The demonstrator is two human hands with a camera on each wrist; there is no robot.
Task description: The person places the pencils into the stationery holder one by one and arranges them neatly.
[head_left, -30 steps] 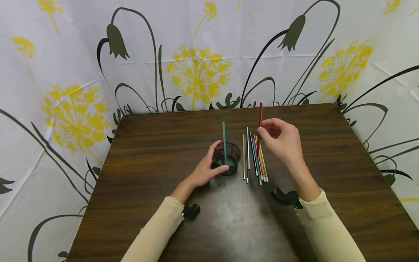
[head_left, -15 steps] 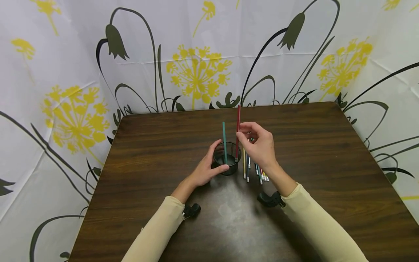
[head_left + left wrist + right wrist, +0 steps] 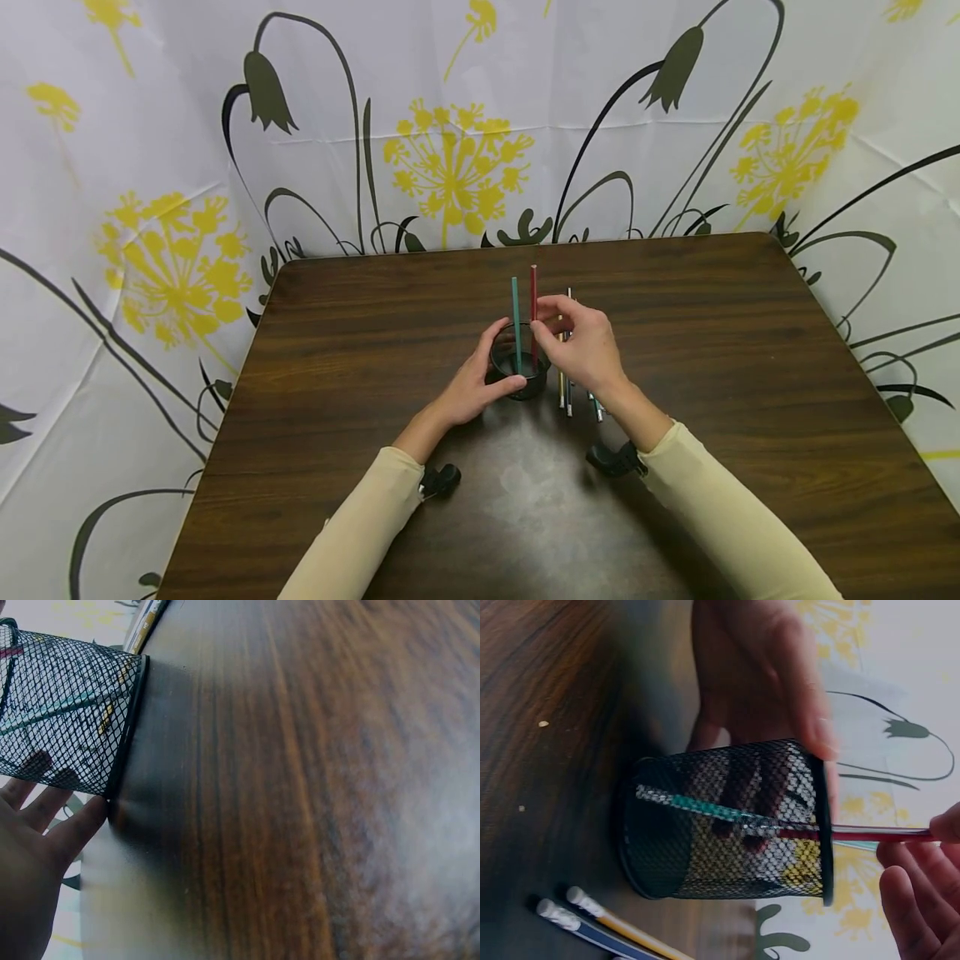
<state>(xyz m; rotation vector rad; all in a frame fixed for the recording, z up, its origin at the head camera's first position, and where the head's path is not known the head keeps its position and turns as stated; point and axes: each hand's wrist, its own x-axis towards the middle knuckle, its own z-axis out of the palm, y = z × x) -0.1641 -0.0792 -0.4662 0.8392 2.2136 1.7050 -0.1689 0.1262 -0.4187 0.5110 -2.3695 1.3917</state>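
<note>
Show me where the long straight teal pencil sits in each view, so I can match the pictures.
Head: long straight teal pencil near the centre, just left of the slim red pencil.
Left wrist: teal pencil at upper left, seen through mesh.
Right wrist: teal pencil around the middle, mostly seen through mesh.
Shared landmark: the black cylindrical mesh cup, around the pencil in all three.
</note>
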